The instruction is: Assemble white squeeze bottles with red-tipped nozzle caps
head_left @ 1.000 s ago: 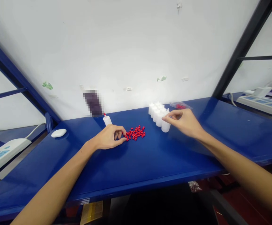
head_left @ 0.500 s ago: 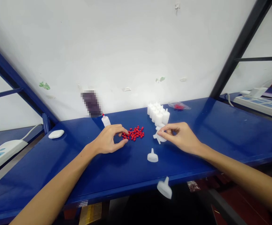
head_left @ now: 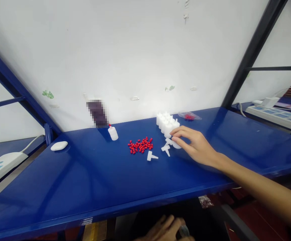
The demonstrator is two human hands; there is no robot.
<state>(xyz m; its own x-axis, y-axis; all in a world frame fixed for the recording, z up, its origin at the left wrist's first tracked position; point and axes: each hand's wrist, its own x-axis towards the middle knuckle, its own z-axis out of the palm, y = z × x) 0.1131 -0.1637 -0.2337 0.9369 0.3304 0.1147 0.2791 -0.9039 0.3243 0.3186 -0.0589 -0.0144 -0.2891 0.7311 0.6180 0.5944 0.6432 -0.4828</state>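
Note:
My right hand is at the front of a block of white plastic bottles. Its thumb and fingers are apart, just above a few white nozzle caps, and part of a white piece shows under the thumb. Another nozzle cap lies on its side to the left. My left hand is low, below the table's front edge, blurred, with fingers curled. A pale translucent piece, which looks like a nozzle cap, shows at its fingers.
A pile of small red caps lies mid-table. Behind it stand a white bottle with red tip and a pixelated dark object. A bag of red pieces lies back right, a white case left. Power strips flank the blue table.
My left hand has left the red caps and dropped below the table edge, where a nozzle cap was falling. My right hand's fingers have parted; a loose cap on the table now lies farther left.

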